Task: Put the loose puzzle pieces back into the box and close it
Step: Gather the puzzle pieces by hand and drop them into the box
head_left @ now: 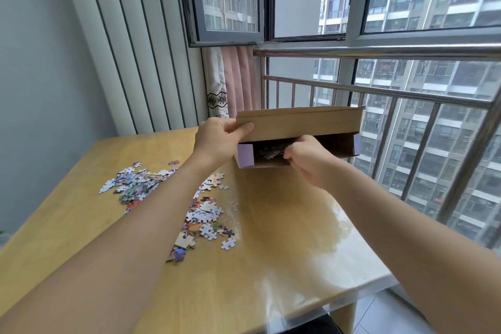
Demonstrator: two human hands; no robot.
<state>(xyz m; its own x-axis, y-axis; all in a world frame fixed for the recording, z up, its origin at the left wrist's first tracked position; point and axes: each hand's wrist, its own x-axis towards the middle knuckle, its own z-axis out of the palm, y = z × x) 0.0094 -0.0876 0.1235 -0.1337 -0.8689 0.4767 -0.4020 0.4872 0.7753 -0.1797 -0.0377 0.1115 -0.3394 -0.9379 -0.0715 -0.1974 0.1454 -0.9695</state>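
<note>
One brown cardboard box (298,123) with lilac end flaps is held up above the wooden tabletop (271,266), its flap gripped by the left hand (217,141). The right hand (306,160) reaches into its opening, fingers curled on pieces there. Two loose heaps of colourful puzzle pieces (135,184) lie below the left forearm.

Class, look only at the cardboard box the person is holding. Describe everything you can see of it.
The box looks like plain brown cardboard, long and flat, with pale purple end flaps. It is held up over the far edge of the table, open toward the camera, its lid flap raised. The left hand pinches the flap's left corner; the right hand grips the lower front edge, fingers curled inside. Some puzzle pieces lie in its dark interior.
</note>
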